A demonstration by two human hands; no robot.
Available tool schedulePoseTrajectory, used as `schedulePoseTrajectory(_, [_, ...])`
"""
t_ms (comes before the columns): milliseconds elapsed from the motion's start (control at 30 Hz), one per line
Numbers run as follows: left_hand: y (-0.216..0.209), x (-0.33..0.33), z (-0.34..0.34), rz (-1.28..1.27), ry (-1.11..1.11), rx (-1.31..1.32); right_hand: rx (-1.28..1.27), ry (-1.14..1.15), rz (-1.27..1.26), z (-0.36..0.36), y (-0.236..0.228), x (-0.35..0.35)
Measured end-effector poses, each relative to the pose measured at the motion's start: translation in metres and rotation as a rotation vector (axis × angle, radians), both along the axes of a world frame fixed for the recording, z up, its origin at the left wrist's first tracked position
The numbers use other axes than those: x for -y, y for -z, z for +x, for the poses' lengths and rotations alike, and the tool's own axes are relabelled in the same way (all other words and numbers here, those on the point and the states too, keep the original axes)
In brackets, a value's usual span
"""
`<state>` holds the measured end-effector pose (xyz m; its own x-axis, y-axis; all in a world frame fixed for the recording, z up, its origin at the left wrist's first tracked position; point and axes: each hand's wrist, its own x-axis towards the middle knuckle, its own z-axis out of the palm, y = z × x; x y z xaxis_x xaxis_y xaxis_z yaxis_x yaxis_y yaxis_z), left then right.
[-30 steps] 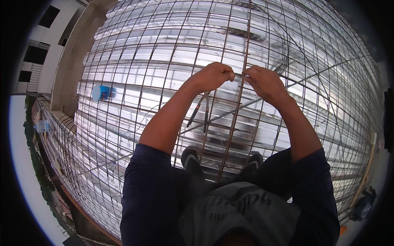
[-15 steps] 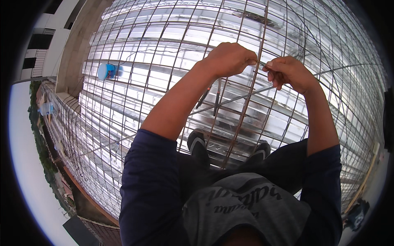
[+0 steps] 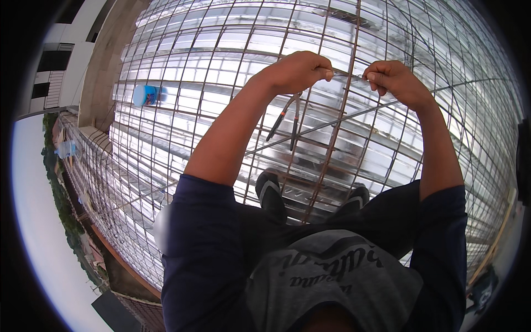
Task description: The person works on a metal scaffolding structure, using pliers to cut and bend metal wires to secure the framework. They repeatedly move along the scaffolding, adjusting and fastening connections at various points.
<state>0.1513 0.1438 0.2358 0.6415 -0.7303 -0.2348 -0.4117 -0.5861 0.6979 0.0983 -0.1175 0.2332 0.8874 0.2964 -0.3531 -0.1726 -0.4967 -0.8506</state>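
The left hand (image 3: 304, 72) and right hand (image 3: 395, 83) are both pinching thin wire (image 3: 347, 75) at the steel mesh (image 3: 334, 133). Grey shirt (image 3: 343, 290)'s got dark lettering (image 3: 326, 263); blue tub (image 3: 145, 96)'s markings are too tiny to read.

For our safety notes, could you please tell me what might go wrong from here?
What looks like thin wire between the left grip and right grip might spring loose or scratch. The pliers seem to lie on the bar mesh and could slide into an opening. The shoes are among the bars, so a step could catch.
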Motion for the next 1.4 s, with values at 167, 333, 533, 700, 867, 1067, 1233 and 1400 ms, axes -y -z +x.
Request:
schedulePoseTrajectory(167, [0.009,0.010,-0.010,-0.014,0.005,0.177,0.564,-0.153,-0.437,-0.014,0.005,-0.038])
schedulePoseTrajectory(333, [0.008,0.019,-0.010,0.090,0.015,0.321,0.386,-0.093,-0.410,-0.006,-0.001,-0.046])
schedulePoseTrajectory(533, [-0.007,0.001,0.005,0.182,-0.142,0.229,0.485,0.046,-0.547,0.001,-0.010,-0.023])
schedulePoseTrajectory(700, [-0.003,-0.049,0.023,0.045,-0.272,0.062,0.491,0.247,-0.503,0.010,-0.007,0.028])
schedulePoseTrajectory(867, [0.004,-0.059,0.026,0.050,-0.239,0.146,0.232,0.184,-0.627,0.012,-0.004,0.032])
schedulePoseTrajectory(1067, [0.005,-0.025,0.005,0.173,-0.036,0.161,0.800,-0.188,-0.686,-0.019,0.006,-0.067])
schedulePoseTrajectory(1233, [-0.005,-0.033,0.003,0.009,0.001,0.430,0.527,-0.115,-0.487,-0.005,0.012,-0.098])
schedulePoseTrajectory(1400, [-0.044,-0.086,-0.011,-0.040,-0.210,0.277,0.419,-0.065,-0.522,-0.005,0.030,-0.056])
